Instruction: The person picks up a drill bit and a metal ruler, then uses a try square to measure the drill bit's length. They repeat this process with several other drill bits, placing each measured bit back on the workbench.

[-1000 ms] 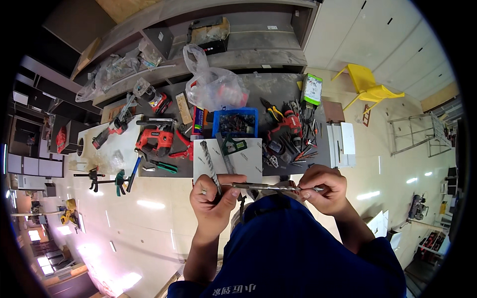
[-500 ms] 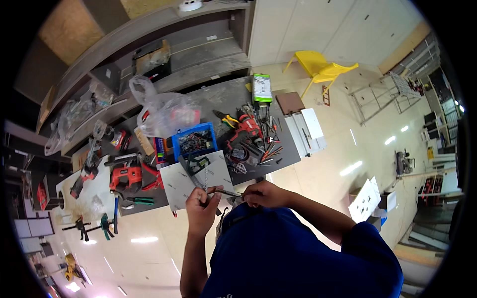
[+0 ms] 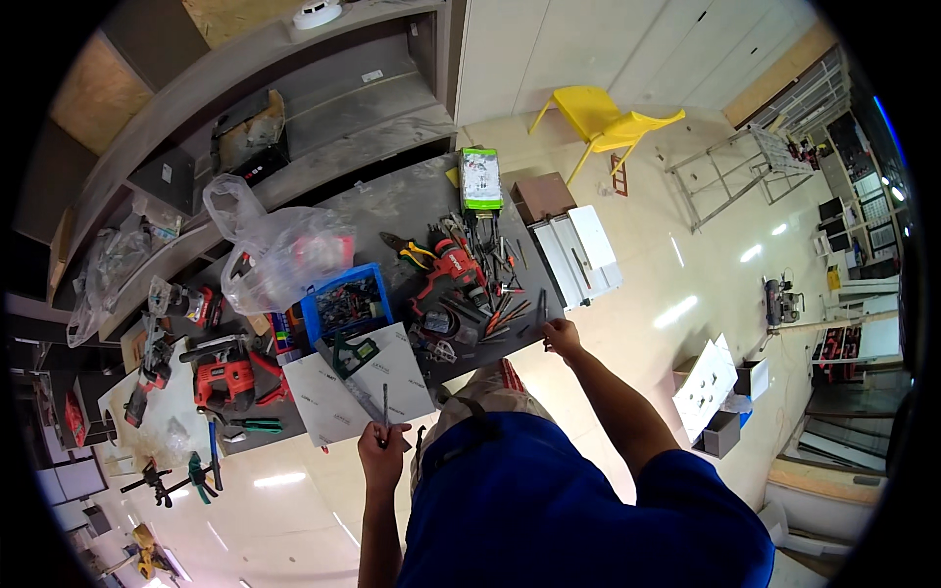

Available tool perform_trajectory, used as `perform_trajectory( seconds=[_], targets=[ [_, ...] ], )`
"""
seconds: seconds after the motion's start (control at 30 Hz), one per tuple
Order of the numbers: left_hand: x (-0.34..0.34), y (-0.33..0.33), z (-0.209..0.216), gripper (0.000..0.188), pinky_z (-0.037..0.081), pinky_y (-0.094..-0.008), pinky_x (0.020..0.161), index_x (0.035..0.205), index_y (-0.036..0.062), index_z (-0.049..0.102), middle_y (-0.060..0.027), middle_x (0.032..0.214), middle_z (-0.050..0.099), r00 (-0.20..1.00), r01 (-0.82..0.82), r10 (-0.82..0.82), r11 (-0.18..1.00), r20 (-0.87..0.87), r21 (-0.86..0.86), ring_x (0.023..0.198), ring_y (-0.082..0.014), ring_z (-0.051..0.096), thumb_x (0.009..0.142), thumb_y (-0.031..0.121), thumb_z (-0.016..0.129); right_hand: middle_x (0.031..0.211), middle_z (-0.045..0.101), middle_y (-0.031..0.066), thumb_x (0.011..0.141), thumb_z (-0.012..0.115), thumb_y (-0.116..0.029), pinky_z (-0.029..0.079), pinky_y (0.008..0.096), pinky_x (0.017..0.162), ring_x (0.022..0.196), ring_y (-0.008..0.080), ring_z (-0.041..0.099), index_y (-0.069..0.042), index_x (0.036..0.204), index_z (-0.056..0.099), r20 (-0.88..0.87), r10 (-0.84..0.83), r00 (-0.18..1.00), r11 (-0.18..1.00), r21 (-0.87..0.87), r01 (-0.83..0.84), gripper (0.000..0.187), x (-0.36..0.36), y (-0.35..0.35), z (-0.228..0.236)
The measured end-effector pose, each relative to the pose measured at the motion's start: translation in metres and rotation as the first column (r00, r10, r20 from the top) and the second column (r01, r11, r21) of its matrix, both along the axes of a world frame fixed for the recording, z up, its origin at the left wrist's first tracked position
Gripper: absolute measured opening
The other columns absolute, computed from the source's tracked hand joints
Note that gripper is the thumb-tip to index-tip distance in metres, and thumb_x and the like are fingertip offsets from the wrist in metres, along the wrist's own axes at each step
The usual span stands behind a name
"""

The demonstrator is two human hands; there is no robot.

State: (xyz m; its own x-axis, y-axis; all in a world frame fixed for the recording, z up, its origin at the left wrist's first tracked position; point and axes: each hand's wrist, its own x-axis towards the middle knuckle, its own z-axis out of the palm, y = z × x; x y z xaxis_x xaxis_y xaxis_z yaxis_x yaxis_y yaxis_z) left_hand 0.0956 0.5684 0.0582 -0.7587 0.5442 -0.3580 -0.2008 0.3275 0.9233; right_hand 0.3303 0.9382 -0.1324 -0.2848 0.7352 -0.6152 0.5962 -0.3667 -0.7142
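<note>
My left hand (image 3: 381,453) is closed around the lower end of a slim metal drill bit (image 3: 385,400), which points up and away from me. Beneath that bit lies a white board (image 3: 306,394) with printed marks. A square with a dark green head (image 3: 353,357) rests on the board, its steel blade running toward my left hand. Out to the right, my right hand (image 3: 562,337) is at the table's edge, fingers closed on a thin dark rod (image 3: 543,306) whose kind I cannot make out. Loose drill bits (image 3: 505,316) lie just left of it.
A red power drill (image 3: 457,267), pliers (image 3: 407,250) and a blue bin of small hardware (image 3: 345,302) crowd the grey table. A red jigsaw (image 3: 225,380) and clamps (image 3: 199,478) are at the left. A yellow chair (image 3: 598,118) stands beyond the table.
My right hand has moved from beside my left hand out to the right table edge with the dark rod. My left hand keeps the drill bit. The view has shifted slightly.
</note>
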Motion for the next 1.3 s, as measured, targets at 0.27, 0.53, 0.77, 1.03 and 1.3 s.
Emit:
perform_trajectory(
  seconds=[0.27, 0.53, 0.77, 1.03, 1.3],
  targets=[
    [-0.03, 0.135, -0.012, 0.027, 0.045, -0.0359, 0.051, 0.075, 0.0026, 0.048, -0.0122, 0.073, 0.065, 0.795, 0.055, -0.195, 0.966, -0.575, -0.251, 0.055, -0.0271, 0.06, 0.078, 0.013, 0.072, 0.073, 0.066, 0.0181, 0.076, 0.066, -0.024, 0.053, 0.0408, 0.066, 0.071, 0.0333, 0.067, -0.001, 0.086, 0.065, 0.372, 0.288, 0.883, 0.813, 0.393, -0.43, 0.026, -0.036, 0.029, 0.006],
    [-0.061, 0.235, -0.081, 0.032, 0.042, -0.0371, 0.054, 0.069, 0.0014, 0.044, -0.0094, 0.058, 0.048, 0.86, -0.075, -0.095, 0.949, -0.501, -0.307, 0.054, -0.0269, 0.05, 0.079, 0.015, 0.071, 0.076, 0.066, 0.0156, 0.081, 0.067, -0.022, 0.051, 0.0378, 0.063, 0.071, 0.0275, 0.067, 0.0, 0.09, 0.06, 0.023, 0.305, 0.952, 0.857, 0.43, -0.285, 0.025, -0.065, 0.056, 0.019],
    [0.001, 0.179, -0.091, 0.036, 0.039, -0.0307, 0.05, 0.067, 0.0037, 0.039, -0.0045, 0.058, 0.043, 0.942, -0.095, -0.027, 0.935, -0.334, -0.342, 0.052, -0.0137, 0.045, 0.081, 0.012, 0.07, 0.079, 0.067, 0.0162, 0.079, 0.072, -0.036, 0.053, 0.0349, 0.067, 0.073, 0.023, 0.068, 0.004, 0.099, 0.06, -0.035, 0.493, 0.869, 0.834, 0.301, -0.462, 0.046, -0.19, 0.06, 0.046],
    [0.047, 0.148, -0.078, 0.032, 0.047, -0.0262, 0.053, 0.067, 0.0045, 0.039, -0.0062, 0.06, 0.055, 0.95, -0.308, 0.283, 0.911, -0.128, -0.274, 0.06, -0.0146, 0.063, 0.084, 0.007, 0.067, 0.063, 0.062, 0.0067, 0.072, 0.073, -0.057, 0.048, 0.0316, 0.041, 0.046, 0.0186, 0.06, 0.001, 0.09, 0.066, -0.024, 0.63, 0.776, 0.763, -0.167, -0.625, 0.06, -0.26, 0.084, 0.061],
    [0.064, 0.121, -0.09, 0.028, 0.041, -0.0282, 0.049, 0.068, 0.0034, 0.046, -0.0076, 0.059, 0.061, 0.92, -0.391, 0.361, 0.863, -0.151, -0.32, 0.054, -0.0118, 0.058, 0.082, 0.012, 0.069, 0.079, 0.07, 0.0162, 0.069, 0.074, -0.057, 0.053, 0.0404, 0.068, 0.077, 0.0323, 0.068, -0.001, 0.093, 0.07, -0.103, 0.625, 0.773, 0.772, 0.224, -0.595, 0.061, -0.325, 0.136, 0.032]
  ],
)
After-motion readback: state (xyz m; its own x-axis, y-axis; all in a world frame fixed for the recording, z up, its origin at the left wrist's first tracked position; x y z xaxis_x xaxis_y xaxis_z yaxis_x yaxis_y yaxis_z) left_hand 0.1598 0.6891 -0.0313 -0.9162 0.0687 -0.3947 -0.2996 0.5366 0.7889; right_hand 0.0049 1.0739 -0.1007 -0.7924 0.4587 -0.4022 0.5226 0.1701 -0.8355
